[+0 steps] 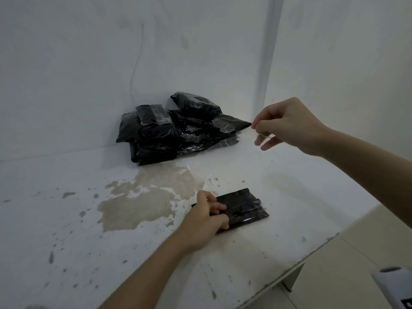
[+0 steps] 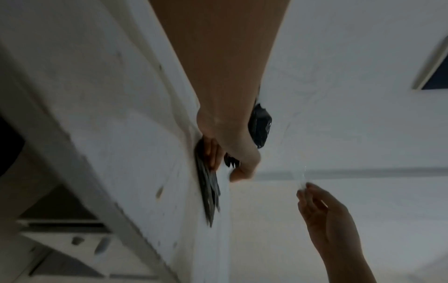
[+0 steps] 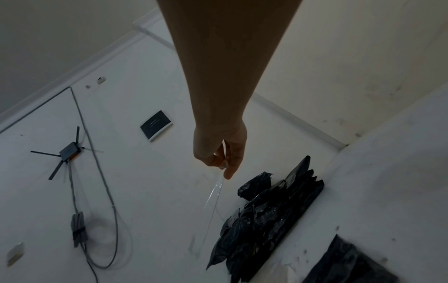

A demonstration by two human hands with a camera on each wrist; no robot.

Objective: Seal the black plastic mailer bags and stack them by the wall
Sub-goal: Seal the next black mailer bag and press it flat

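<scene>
A folded black mailer bag (image 1: 243, 208) lies flat on the white table (image 1: 66, 230), near its right edge. My left hand (image 1: 209, 217) holds the bag's left end with curled fingers; the left wrist view shows the bag (image 2: 208, 187) edge-on under that hand (image 2: 232, 164). My right hand (image 1: 254, 127) is raised above the table and pinches a thin clear strip (image 3: 217, 188) between thumb and forefinger. The strip hangs down toward the table. A pile of black mailer bags (image 1: 178, 128) leans against the back wall, just left of my right hand.
The tabletop has a large brownish patch of worn paint (image 1: 138, 201) left of the bag. Its right edge (image 1: 312, 257) drops to a tiled floor. A white object (image 1: 394, 288) shows at bottom right. A router with cables (image 3: 69, 151) hangs on the wall.
</scene>
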